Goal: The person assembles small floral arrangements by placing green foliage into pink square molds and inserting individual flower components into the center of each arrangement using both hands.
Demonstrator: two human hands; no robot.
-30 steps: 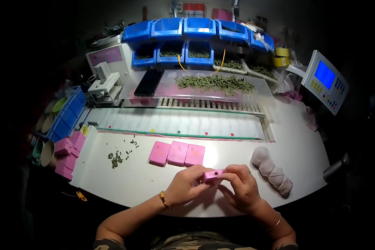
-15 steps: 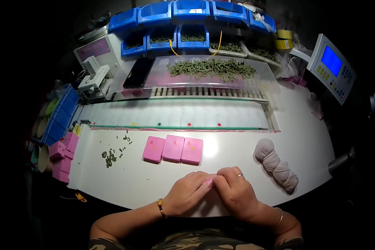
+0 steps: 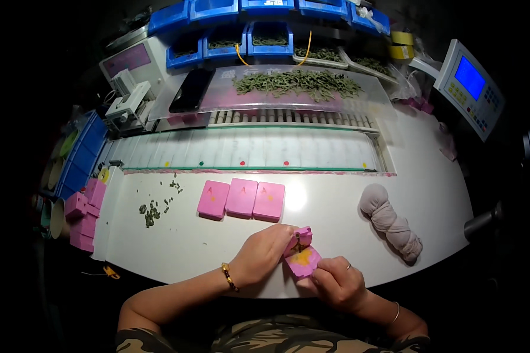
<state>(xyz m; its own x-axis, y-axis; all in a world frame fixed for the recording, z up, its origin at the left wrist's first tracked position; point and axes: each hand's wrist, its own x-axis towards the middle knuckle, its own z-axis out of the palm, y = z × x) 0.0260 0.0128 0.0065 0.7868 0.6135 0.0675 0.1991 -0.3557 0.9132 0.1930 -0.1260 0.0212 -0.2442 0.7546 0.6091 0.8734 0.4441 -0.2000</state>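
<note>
Between my hands is a pink rubber mold (image 3: 303,260), opened out, with a yellow-stained inner face and a small dark piece at its upper part. My left hand (image 3: 262,253) is closed on the mold's upper part; its fingertips are partly hidden. Pinched in my right hand (image 3: 339,285) is the lower flap's near corner. Beyond my hands, three closed pink molds lie side by side on the white table: a left one (image 3: 213,199), a middle one (image 3: 241,197) and a right one (image 3: 269,201). Each has a red mark on top.
Small dark green pieces (image 3: 150,214) lie scattered at left. A wrapped pale cloth bundle (image 3: 390,222) rests at right. Behind runs a white segmented belt (image 3: 247,147), below a clear shelf (image 3: 218,97) bearing green pieces and a phone (image 3: 191,90). A control panel (image 3: 471,88) stands at right.
The pink mold, earlier mostly covered by my hands, is now opened out. My right hand has moved down, toward me. The belt's coloured dots have shifted left.
</note>
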